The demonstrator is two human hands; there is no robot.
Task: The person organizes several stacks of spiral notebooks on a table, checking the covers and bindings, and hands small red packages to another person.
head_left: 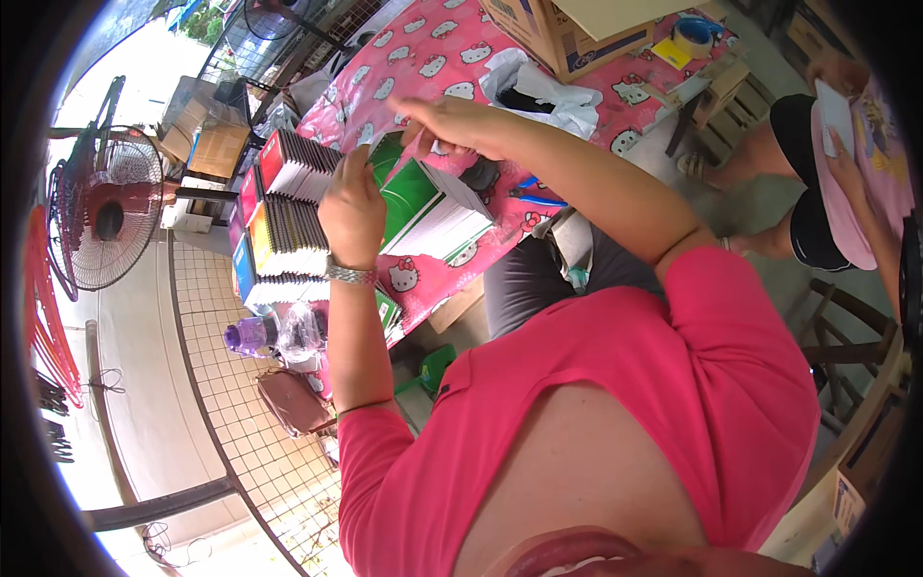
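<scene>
A stack of green-covered notebooks (pixel 433 207) stands tilted on a table with a pink patterned cloth (pixel 452 48). My left hand (pixel 351 207), a metal watch at its wrist, grips the stack's left side. My right hand (pixel 457 125) reaches over from the right, its fingers curled and pinching at the stack's upper edge. What exactly lies under those fingertips is hidden.
Rows of red, yellow and blue notebooks (pixel 288 221) stand left of my left hand. A cardboard box (pixel 558 34), a white plastic bag (pixel 543 87), a tape roll (pixel 694 34) and a blue tool (pixel 534 197) lie on the table. A seated person (pixel 846 173) is at right. A fan (pixel 101 212) stands far left.
</scene>
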